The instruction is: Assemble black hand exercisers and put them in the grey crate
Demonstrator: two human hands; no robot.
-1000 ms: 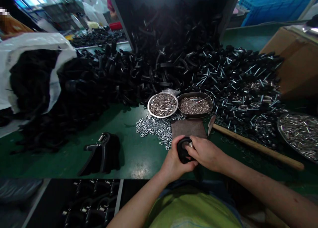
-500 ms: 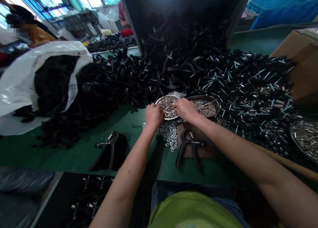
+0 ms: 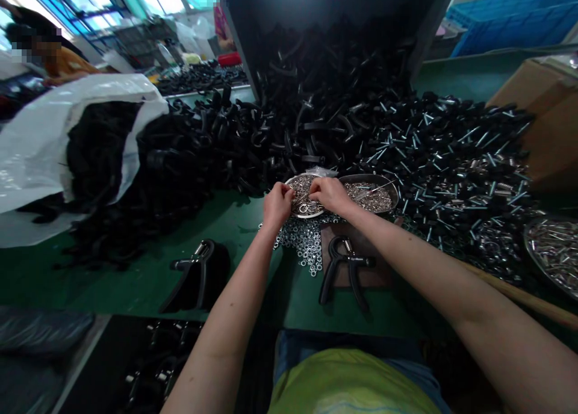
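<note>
Over the left rim of a white bowl [image 3: 311, 215] full of small shiny metal parts, my left hand [image 3: 277, 206] has its fingers pinched together. My right hand [image 3: 330, 194] reaches into the same bowl from the right, fingertips closed among the parts. Whatever either hand pinches is too small to make out. Loose metal nuts [image 3: 310, 251] lie on the green table just below the bowl. Nearer to me, a black hand gripper with a spring [image 3: 347, 263] lies on a brown board [image 3: 379, 275]. More black hand grippers [image 3: 201, 275] stand together to the left.
A second tray [image 3: 372, 200] of small parts adjoins the bowl. Black handles [image 3: 271, 131] pile up behind, with black knobs on screws [image 3: 451, 143] at right. A white sack [image 3: 40, 131], a cardboard box [image 3: 533, 95] and a dish of metal pins [image 3: 555, 251] surround the area. Another person [image 3: 63, 59] sits far left.
My right hand has shifted slightly left within the bowl. The left hand has moved slightly up, its fingers still pinched. The hand grippers on the table stay where they were.
</note>
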